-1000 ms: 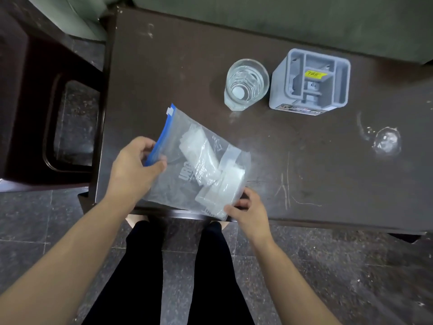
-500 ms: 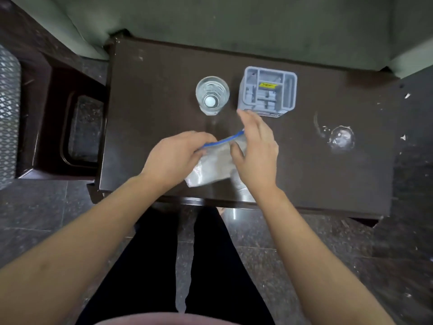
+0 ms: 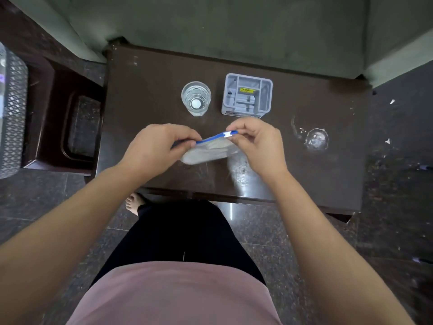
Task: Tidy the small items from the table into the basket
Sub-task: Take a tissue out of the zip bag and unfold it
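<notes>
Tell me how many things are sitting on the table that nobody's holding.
3: a glass at the back, a grey box right of it, and a clear lid-like piece further right. The bag is held by both hands; it may hide something.

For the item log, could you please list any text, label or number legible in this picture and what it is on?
Nothing can be read.
Yellow label inside the grey plastic box: dark print, too small and blurred.
Zip bag, pinched by the left hand and right hand: no print visible.
</notes>
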A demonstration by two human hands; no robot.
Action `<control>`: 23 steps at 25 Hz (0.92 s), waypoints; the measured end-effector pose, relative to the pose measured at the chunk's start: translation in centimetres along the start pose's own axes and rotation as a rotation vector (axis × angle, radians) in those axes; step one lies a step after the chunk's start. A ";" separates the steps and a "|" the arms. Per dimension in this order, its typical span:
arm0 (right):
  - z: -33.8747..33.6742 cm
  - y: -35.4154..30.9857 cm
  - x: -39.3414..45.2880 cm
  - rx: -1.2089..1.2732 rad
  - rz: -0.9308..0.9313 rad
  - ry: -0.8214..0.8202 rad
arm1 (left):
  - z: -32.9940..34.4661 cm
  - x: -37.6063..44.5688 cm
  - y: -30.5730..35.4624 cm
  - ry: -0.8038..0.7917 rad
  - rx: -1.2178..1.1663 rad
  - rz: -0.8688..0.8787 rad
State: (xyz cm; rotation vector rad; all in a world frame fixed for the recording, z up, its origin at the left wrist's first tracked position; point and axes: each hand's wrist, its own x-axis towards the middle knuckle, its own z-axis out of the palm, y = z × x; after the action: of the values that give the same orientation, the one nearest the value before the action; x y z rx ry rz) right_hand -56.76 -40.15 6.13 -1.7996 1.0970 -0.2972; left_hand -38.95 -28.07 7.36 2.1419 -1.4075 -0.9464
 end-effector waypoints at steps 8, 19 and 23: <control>-3.5 -5.7 0.8 0.126 -0.055 -0.055 | -5.4 0.2 3.6 -0.026 0.072 0.076; -1.2 -12.7 -2.1 -0.648 -0.809 0.460 | -12.1 -3.2 6.8 0.023 -0.221 -0.005; -0.8 -14.7 -2.5 -0.606 -0.804 0.424 | -14.5 -4.7 6.8 -0.063 -0.342 -0.022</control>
State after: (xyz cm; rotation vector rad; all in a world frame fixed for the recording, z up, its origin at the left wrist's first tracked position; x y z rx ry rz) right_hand -50.53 -36.86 19.34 -2.7758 0.7108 -0.9334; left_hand -34.00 -26.96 23.29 1.8908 -1.1533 -1.1777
